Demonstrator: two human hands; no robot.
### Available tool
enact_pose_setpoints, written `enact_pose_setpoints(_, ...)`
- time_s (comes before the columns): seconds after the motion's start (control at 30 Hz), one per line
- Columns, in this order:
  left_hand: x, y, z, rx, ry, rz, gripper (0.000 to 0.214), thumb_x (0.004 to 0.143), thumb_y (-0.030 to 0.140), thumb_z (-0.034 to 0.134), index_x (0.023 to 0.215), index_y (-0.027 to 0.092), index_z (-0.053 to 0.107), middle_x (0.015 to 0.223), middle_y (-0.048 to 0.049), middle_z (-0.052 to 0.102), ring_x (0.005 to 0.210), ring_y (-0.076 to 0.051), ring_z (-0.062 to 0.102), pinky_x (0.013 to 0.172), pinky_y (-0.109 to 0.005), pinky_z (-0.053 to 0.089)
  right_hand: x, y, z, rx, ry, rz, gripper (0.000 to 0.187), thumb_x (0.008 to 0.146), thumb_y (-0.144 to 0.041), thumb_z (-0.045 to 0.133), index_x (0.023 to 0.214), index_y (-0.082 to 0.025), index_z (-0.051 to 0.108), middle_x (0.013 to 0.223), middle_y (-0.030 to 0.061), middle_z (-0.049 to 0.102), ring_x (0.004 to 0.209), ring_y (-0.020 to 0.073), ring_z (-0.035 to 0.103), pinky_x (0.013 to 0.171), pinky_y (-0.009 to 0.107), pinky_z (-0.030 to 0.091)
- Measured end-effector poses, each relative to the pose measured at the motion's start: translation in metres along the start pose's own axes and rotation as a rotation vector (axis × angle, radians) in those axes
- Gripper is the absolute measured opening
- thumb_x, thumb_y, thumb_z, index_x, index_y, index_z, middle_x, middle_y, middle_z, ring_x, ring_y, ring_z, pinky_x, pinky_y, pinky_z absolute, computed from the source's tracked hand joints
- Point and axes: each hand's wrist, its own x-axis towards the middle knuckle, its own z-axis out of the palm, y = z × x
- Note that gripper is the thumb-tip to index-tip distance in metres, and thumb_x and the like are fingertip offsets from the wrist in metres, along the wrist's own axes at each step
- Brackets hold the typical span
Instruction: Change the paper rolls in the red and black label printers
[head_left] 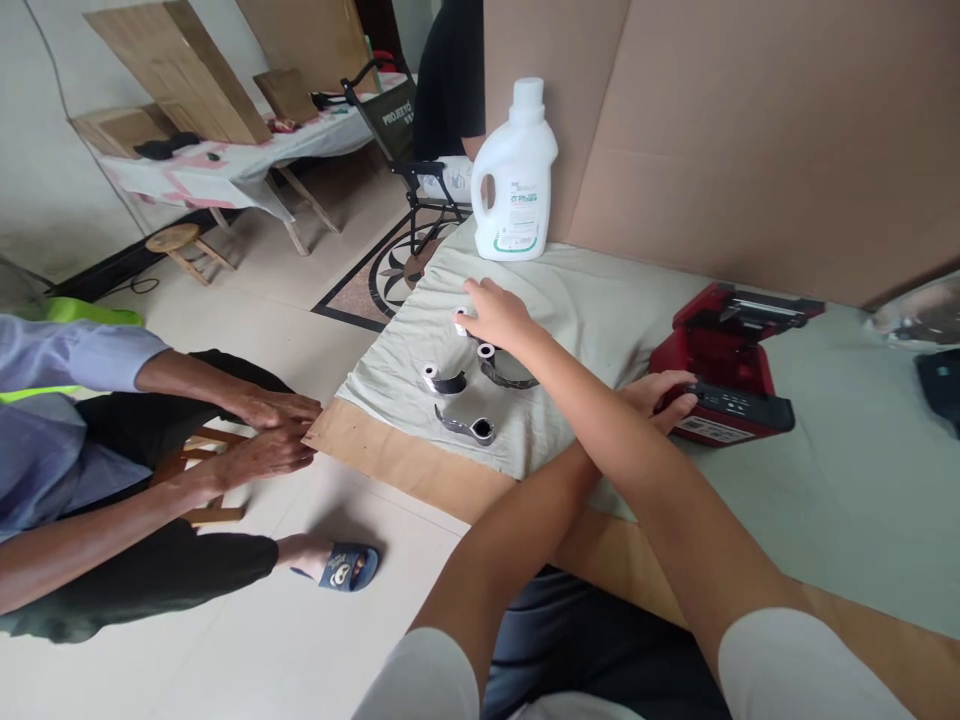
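My forearms cross over the cloth-covered table. My right hand reaches to the far left with its fingers closed on a small paper roll, which they partly hide. Close by lie more small rolls with loose, dark curling strips: a white one, another beneath my right wrist, and a dark-ended one nearer the table edge. Under the right arm passes my left arm. My left hand grips the near left corner of a small red and black printer, whose lid stands raised.
A white detergent bottle stands at the back before a cardboard panel. Another person's hands are near the table's left corner. A dark object and clear plastic lie at the right. A folding chair stands behind.
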Motion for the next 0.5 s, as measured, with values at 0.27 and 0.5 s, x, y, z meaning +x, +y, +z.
enact_pose_setpoints(0.27,-0.004,0.001,0.005,0.014,0.122,-0.034,0.034,0.104,0.041,0.053,0.133,0.026,0.065,0.118,-0.0044,0.074,0.102,-0.02,0.07,0.096,-0.034,0.056,-0.075,0.015,0.01,0.166,-0.12,0.055,0.019,0.089,-0.015,0.062,0.107,-0.022,0.062,0.11,0.0084,0.074,0.096,0.0253,0.071,0.076,0.032,0.049)
enact_pose_setpoints(0.5,-0.001,-0.018,0.012,0.095,0.182,0.083,0.036,0.108,0.04,0.047,0.132,0.017,0.062,0.127,-0.0123,0.071,0.116,-0.025,0.067,0.103,-0.041,0.055,-0.158,0.081,-0.045,1.045,0.121,0.183,0.034,0.077,-0.026,0.068,0.106,-0.028,0.051,0.098,-0.0024,0.068,0.069,0.0147,0.062,0.054,0.024,0.039)
